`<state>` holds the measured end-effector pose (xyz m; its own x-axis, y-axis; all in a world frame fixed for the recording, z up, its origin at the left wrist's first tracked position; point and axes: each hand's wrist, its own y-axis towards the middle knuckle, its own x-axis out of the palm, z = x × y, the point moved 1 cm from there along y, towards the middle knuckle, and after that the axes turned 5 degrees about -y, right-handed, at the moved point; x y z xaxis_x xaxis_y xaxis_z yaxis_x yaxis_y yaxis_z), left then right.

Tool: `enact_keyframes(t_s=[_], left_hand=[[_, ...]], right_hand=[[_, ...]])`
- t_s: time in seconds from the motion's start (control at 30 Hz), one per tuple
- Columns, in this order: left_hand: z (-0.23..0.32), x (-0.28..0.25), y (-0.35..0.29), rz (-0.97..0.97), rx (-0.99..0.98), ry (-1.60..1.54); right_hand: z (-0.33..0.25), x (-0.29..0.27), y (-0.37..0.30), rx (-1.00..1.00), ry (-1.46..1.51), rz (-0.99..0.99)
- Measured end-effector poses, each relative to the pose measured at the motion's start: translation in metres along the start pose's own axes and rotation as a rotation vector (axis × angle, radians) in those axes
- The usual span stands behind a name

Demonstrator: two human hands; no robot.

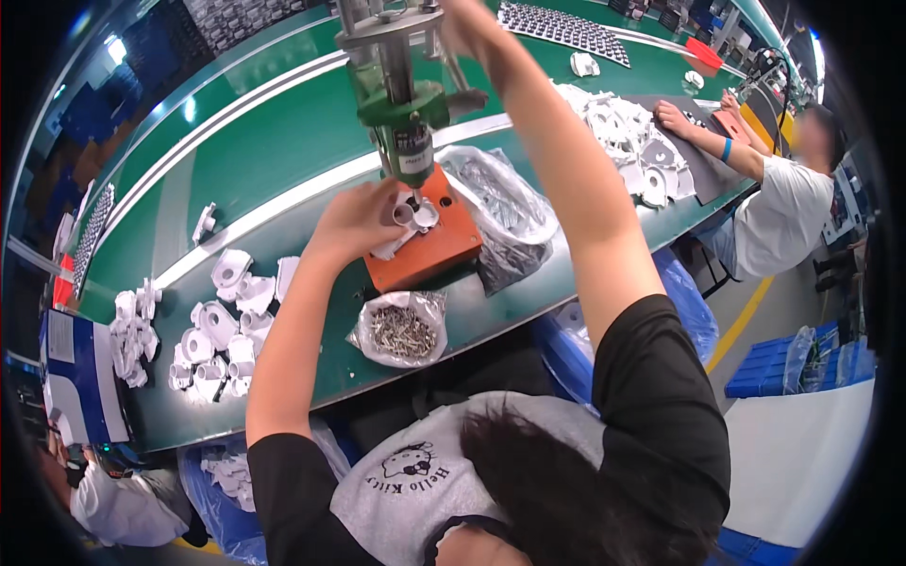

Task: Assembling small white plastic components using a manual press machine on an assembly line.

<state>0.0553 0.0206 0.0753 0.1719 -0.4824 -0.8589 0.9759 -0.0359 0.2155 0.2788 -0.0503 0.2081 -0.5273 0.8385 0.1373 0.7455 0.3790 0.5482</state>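
Note:
My left hand point(363, 217) is closed on a white plastic part point(406, 223) with a round opening, keeping it on top of an orange block fixture point(430, 255). Directly above the part stands a green powered driver point(406, 141) on a metal column, its tip down at the part. Up at the top edge, my right hand point(462, 30) is beside the upper end of this machine; its fingers are blurred and partly cut off. A plastic bag of screws point(401, 330) sits in front of the fixture, and a clear bag of dark small pieces point(505, 208) lies to its right.
White plastic parts point(217, 330) are heaped at left, with another pile point(623, 137) at right. Beyond the bench runs a green conveyor point(274, 123) carrying a tray of small pieces point(566, 33). A co-worker point(779, 203) sits at right. Blue crates point(802, 363) stand on the floor.

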Motion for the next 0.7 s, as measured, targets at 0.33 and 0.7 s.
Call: enact_keyframes(t_s=[0.33, 0.7], left_hand=[[-0.204, -0.039, 0.006, 0.464, -0.556, -0.671], [-0.362, -0.098, -0.096, 0.304, -0.902, 0.472]], right_hand=[[0.074, -0.213, -0.098, -0.167, -1.316, -0.050], [0.090, -0.290, -0.134, 0.763, -1.744, -0.226]])
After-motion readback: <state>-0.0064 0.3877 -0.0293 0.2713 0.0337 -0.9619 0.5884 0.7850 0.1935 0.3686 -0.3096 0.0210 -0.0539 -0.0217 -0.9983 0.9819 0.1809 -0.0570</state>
